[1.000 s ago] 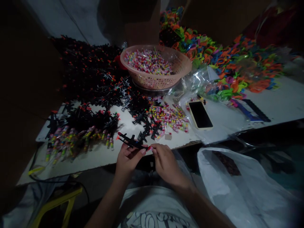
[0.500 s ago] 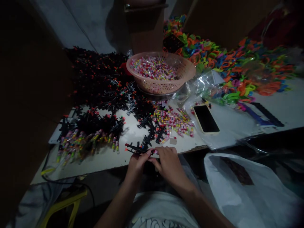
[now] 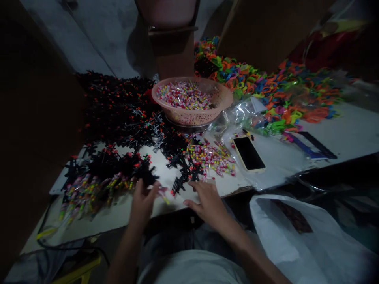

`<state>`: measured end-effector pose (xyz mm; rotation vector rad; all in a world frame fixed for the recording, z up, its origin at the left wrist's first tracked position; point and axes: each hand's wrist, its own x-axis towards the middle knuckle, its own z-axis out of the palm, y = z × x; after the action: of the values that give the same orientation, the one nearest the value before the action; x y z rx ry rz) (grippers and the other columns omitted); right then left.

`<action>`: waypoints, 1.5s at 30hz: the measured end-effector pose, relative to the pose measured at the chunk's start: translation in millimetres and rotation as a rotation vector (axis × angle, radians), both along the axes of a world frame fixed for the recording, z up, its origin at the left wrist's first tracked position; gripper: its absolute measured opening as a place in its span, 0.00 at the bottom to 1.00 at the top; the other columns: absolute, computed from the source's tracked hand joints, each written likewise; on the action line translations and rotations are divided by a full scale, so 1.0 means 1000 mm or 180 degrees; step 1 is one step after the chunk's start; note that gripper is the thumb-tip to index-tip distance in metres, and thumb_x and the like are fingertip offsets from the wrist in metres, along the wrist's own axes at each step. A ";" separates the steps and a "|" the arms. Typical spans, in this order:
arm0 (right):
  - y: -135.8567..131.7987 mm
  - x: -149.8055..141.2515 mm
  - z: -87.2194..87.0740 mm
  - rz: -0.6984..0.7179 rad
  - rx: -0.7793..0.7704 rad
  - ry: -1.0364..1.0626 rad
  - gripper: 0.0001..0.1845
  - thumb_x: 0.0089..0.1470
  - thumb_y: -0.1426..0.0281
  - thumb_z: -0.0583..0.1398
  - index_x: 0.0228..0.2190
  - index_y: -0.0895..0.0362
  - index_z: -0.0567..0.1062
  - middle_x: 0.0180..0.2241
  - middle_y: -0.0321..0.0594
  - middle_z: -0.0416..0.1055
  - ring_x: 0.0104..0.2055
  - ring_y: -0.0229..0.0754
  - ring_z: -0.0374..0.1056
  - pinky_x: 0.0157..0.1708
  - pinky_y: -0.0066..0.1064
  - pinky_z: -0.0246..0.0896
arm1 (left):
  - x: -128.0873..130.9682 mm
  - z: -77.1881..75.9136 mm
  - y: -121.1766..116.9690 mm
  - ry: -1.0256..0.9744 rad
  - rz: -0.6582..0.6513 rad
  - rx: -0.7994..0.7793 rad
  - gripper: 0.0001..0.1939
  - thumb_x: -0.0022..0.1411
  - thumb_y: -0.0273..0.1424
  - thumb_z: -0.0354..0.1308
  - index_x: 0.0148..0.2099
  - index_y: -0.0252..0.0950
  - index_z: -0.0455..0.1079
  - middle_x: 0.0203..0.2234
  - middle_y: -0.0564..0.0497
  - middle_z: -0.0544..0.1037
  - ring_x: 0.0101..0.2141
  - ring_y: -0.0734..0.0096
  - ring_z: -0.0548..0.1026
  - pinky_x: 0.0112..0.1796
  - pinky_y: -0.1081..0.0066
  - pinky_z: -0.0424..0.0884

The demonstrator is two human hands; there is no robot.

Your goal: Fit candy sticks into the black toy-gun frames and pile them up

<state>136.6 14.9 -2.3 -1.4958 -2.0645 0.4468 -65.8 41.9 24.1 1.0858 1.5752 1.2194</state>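
Note:
My left hand (image 3: 142,203) is at the table's front edge beside a heap of black toy guns with candy tubes attached. Between its thumb and fingers is a blurred black toy gun (image 3: 150,176), and a pink-and-yellow candy tube (image 3: 163,195) sticks out past the thumb. My right hand (image 3: 209,201) holds nothing, its thumb and fingers apart, close to several loose black toy guns (image 3: 187,173). Just behind it lie loose candy tubes (image 3: 211,156) in pink, yellow and red. The joined guns and tubes (image 3: 97,189) lie at the left, tubes facing me.
A pink plastic basket (image 3: 192,114) full of candy tubes stands mid-table. Behind it at left rises a large pile of black toy guns (image 3: 118,106); at right, colourful plastic pieces (image 3: 272,90). A phone (image 3: 249,154) rests on clear plastic. A white sack (image 3: 275,232) hangs below the edge.
My hands have parted. The left has moved left toward the heap with the toy gun and tube; the right has let go and opened. The view has shifted slightly.

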 end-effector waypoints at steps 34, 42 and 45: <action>0.071 0.052 -0.014 -0.0479 -0.0544 -0.0862 0.06 0.54 0.70 0.59 0.36 0.54 0.74 0.40 0.42 0.72 0.46 0.47 0.65 0.45 0.37 0.48 | -0.015 -0.005 -0.008 0.2068 -0.0974 0.0265 0.16 0.58 0.39 0.51 0.44 0.38 0.71 0.35 0.46 0.78 0.32 0.65 0.75 0.33 0.69 0.68; 0.045 0.044 -0.005 -0.0847 -0.0056 0.1052 0.08 0.55 0.67 0.55 0.37 0.57 0.69 0.31 0.39 0.69 0.33 0.42 0.65 0.35 0.32 0.57 | -0.013 0.000 -0.006 0.0899 -0.0406 0.0250 0.16 0.46 0.40 0.65 0.36 0.37 0.73 0.27 0.50 0.77 0.29 0.69 0.73 0.31 0.72 0.68; 0.022 0.023 -0.008 -0.0350 -0.0361 0.2093 0.14 0.58 0.62 0.53 0.44 0.54 0.68 0.33 0.38 0.69 0.34 0.40 0.65 0.35 0.31 0.60 | -0.005 0.000 -0.006 0.0305 -0.0333 0.0051 0.16 0.42 0.40 0.68 0.32 0.36 0.74 0.25 0.51 0.75 0.27 0.70 0.72 0.30 0.73 0.67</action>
<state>159.5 36.8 -10.2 -1.2852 -1.4535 0.8867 -70.8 35.9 24.0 1.2376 1.5619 1.1262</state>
